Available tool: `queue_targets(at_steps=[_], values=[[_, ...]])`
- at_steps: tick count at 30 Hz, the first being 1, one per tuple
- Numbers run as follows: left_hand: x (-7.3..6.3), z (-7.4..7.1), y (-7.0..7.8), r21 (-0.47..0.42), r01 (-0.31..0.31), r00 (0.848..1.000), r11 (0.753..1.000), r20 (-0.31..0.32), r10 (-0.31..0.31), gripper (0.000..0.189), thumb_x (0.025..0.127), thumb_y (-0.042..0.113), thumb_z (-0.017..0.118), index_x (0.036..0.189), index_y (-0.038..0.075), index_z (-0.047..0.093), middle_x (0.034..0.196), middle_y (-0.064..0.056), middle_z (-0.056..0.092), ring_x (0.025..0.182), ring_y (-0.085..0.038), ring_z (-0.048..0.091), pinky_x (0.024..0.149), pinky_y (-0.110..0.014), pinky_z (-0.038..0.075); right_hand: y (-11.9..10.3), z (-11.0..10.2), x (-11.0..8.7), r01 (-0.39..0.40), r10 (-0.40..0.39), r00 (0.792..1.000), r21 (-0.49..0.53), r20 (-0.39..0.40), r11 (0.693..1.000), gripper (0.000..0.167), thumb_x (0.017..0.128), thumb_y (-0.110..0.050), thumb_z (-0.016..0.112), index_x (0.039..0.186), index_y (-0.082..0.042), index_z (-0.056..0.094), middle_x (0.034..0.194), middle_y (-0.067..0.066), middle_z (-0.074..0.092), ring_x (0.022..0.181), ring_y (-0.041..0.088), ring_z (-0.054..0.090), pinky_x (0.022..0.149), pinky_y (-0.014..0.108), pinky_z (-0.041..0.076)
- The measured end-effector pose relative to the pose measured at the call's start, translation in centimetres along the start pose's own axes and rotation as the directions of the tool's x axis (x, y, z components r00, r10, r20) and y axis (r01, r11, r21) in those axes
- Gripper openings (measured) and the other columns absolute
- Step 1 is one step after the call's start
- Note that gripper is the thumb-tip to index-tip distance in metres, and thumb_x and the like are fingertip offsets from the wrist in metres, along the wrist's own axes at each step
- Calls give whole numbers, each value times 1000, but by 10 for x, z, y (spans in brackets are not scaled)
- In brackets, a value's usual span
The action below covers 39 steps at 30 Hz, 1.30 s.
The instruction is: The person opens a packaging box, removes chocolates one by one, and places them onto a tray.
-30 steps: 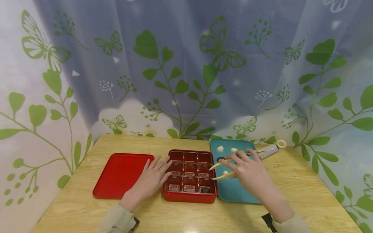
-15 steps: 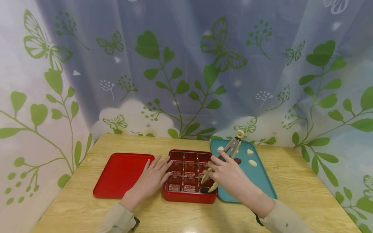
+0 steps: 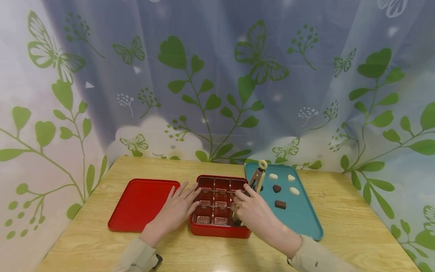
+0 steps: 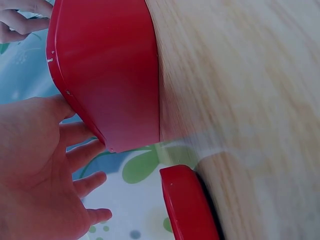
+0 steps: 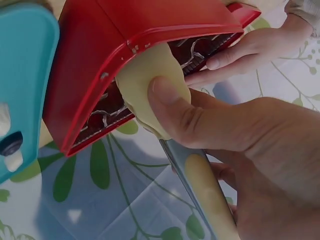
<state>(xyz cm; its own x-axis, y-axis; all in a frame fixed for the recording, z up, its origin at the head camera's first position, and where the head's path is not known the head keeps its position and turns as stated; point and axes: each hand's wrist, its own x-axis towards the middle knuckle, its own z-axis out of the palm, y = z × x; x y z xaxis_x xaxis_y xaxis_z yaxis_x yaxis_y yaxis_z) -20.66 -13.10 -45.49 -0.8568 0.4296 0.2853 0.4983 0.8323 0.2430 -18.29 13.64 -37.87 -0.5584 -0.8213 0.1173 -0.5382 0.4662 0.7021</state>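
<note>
My right hand (image 3: 256, 211) holds a pair of tongs (image 3: 257, 177) with cream tips and a metal handle. Its tips reach down into the front right compartment of a red box (image 3: 217, 231) with a clear divided insert. A dark piece (image 3: 236, 223) shows there beside the tips; whether they grip it is hidden. In the right wrist view the thumb presses the cream part of the tongs (image 5: 150, 90). With fingers spread, my left hand (image 3: 175, 209) rests against the box's left rim, its fingertips over the edge.
A red lid (image 3: 142, 204) lies left of the box. On the right, a blue tray (image 3: 299, 223) carries a brown block (image 3: 280, 204), a brown heart (image 3: 276, 188), a white oval (image 3: 294, 191) and other small pieces. A patterned curtain (image 3: 217, 94) hangs behind the table.
My right hand has moved left from above the tray to the box. The tongs have swung steeper, and their spread tips have drawn together at the front right compartment. My left hand stays put.
</note>
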Motion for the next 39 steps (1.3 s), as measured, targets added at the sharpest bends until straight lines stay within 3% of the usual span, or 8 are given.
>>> queue_targets(at_steps=[4,7,10,13,16,22,30,39], values=[[-1,0,-1,-5,-5,1000,1000,-4,5,49,105,28,56,148,5,52,157,-13,44,148,-41,30,116,-68,23,3,1,-5,-12,12,1000,-5,12,1000,7,81,-25,85,80,-29,79,103,-15,71,108,13,55,103,40,43],[0,0,-1,-2,-3,1000,1000,-3,3,49,105,28,56,148,6,52,157,-13,44,149,-41,29,116,-68,23,8,1,-13,-41,41,999,28,9,999,11,81,-21,85,87,-29,79,103,-14,69,107,15,54,101,41,44],[0,1,-2,8,1,1000,1000,4,-1,49,105,28,56,148,6,52,157,-12,44,149,-40,29,116,-68,23,16,-1,-22,-91,94,995,104,-24,990,31,79,-17,86,106,-32,79,107,-12,69,109,17,56,100,44,44],[0,1,-3,13,3,1000,1000,5,-3,49,105,29,56,149,6,52,158,-12,43,149,-40,29,117,-68,22,25,-4,-31,-141,154,986,173,-63,975,50,74,-24,89,120,-34,74,112,-9,68,111,20,57,99,46,44],[0,2,-3,4,-3,1000,1000,-6,3,49,105,28,57,148,6,53,157,-12,44,149,-41,30,116,-68,23,32,-4,-39,-178,204,974,225,-96,958,62,68,-28,93,126,-31,72,114,-6,67,111,22,57,98,49,45],[0,0,-1,6,-10,1000,1000,-14,10,49,105,28,57,148,5,53,157,-13,44,148,-41,30,116,-68,23,38,6,-52,-247,308,934,295,-179,923,69,68,-27,93,133,-29,68,116,-2,66,110,27,57,94,53,42],[0,2,-1,1,1,1000,1000,-10,-1,49,104,28,57,148,6,53,157,-12,44,149,-40,30,116,-68,23,49,24,-70,-357,424,877,288,-224,889,68,67,-28,93,131,-27,69,119,0,68,106,28,58,90,56,42],[0,3,-3,0,7,1000,1000,14,-7,50,106,31,55,149,7,52,159,-11,42,149,-41,29,116,-68,22,75,46,-105,-471,553,799,328,-235,819,76,62,-1,92,130,-25,69,112,3,68,105,33,58,85,60,40]])
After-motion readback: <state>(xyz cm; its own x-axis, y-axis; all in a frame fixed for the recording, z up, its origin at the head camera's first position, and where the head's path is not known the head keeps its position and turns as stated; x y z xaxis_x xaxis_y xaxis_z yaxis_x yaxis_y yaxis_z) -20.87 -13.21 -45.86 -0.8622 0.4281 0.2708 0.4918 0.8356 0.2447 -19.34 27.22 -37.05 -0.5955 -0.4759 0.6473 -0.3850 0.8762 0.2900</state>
